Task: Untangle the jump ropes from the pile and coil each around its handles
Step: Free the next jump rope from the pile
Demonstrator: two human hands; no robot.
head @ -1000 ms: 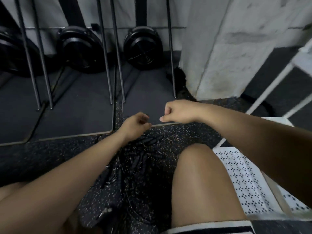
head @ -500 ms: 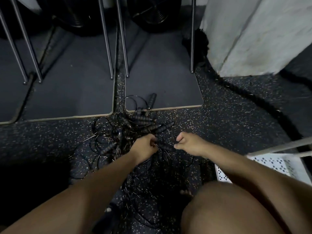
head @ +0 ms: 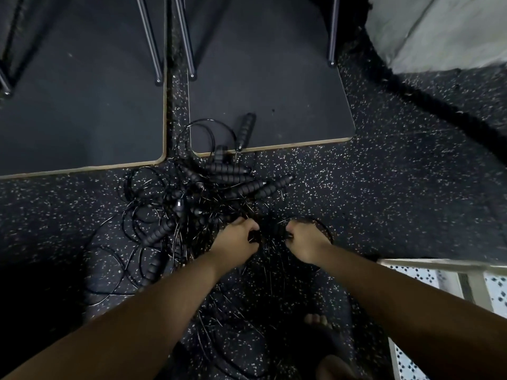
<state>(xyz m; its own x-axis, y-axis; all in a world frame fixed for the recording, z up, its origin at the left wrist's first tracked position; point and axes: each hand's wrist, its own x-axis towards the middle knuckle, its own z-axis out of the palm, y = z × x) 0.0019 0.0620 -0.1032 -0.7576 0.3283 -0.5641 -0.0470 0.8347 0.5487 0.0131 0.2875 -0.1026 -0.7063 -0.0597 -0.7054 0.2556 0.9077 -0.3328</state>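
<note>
1. Jump ropes (head: 192, 204) heaped centre on floor (head: 384, 201); left hand (head: 236, 238) and right hand (head: 304, 239) both curled round cords at the near edge.
2. Risk: pulling apart could cinch knots tighter and drag the far handles (head: 244, 189).

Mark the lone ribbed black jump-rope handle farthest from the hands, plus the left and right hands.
Lone ribbed black jump-rope handle (head: 246, 130): head view, middle of its grip.
Left hand (head: 236, 238): head view, back of the hand.
Right hand (head: 304, 239): head view, back of the hand.
</note>
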